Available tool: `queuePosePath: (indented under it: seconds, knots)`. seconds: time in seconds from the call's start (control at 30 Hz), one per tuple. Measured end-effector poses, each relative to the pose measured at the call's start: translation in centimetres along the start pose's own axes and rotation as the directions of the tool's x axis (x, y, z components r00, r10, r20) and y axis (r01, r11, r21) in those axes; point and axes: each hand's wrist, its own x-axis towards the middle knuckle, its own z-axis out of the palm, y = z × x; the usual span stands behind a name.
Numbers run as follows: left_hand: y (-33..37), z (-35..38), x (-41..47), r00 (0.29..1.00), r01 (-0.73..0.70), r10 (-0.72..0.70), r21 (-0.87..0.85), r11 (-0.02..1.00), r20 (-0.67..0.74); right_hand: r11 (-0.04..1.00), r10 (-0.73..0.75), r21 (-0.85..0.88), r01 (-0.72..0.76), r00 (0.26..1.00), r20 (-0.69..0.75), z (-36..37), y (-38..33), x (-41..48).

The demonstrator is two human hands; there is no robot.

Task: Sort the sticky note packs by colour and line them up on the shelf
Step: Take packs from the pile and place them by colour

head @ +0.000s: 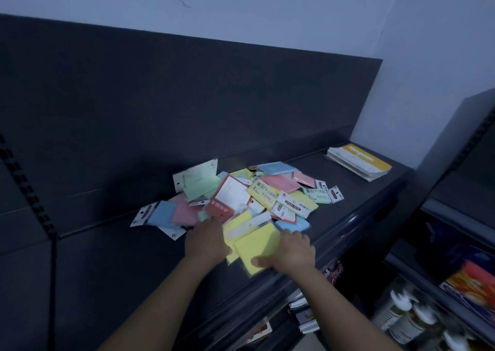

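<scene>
Left grip and right grip hold 2 flat, square yellow packs.

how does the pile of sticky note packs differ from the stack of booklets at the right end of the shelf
The pile is jumbled and many-coloured; the stack of booklets is squared up, yellow and white. The left hand touches the pile and the right hand grips a yellow pack in it; the stack lies apart, untouched. Both rest on the dark shelf.
</scene>
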Motion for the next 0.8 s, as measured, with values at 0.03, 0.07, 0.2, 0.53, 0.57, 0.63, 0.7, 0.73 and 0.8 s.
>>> queuePosePath:
  seconds: [0.03,0.07,0.2,0.53,0.57,0.63,0.7,0.73,0.8]
  knots:
    - [0.1,0.1,-0.1,1.0,0.018,-0.018,-0.096,0.995,0.006,0.998,-0.024,0.057,0.026,0.999,-0.023,0.1,0.3,0.2]
    - [0.2,0.2,-0.4,0.999,0.037,-0.037,-0.214,0.976,0.004,0.99,-0.052,0.128,0.059,0.997,-0.058,0.2,0.7,0.3]
    - [0.1,0.2,-2.5,0.989,0.096,-0.148,-0.637,0.765,-0.029,0.883,-0.149,0.407,0.233,0.963,-0.226,1.1,1.3,0.6]
    - [-3.7,-3.0,-10.5,0.875,0.112,-0.461,-0.868,0.485,-0.145,0.434,-0.41,0.775,0.459,0.867,-0.284,1.5,-4.3,-3.4]
    - [-4.5,-3.3,-11.5,0.855,0.105,-0.492,-0.876,0.471,-0.162,0.39,-0.435,0.798,0.459,0.856,-0.28,1.6,-5.4,-4.2]
    - [-6.1,-4.1,-13.6,0.817,0.095,-0.548,-0.896,0.434,-0.179,0.31,-0.475,0.833,0.458,0.833,-0.282,1.6,-7.6,-6.1]
    - [-7.6,-5.0,-16.1,0.785,0.082,-0.589,-0.909,0.408,-0.194,0.259,-0.516,0.847,0.464,0.808,-0.285,1.8,-10.0,-8.1]
    - [-8.4,-5.5,-17.3,0.771,0.076,-0.604,-0.913,0.4,-0.2,0.253,-0.539,0.844,0.472,0.794,-0.283,2.0,-11.2,-9.1]
    - [-10.4,-6.2,-19.7,0.736,0.064,-0.644,-0.925,0.375,-0.21,0.239,-0.587,0.835,0.496,0.759,-0.282,2.5,-13.5,-11.2]
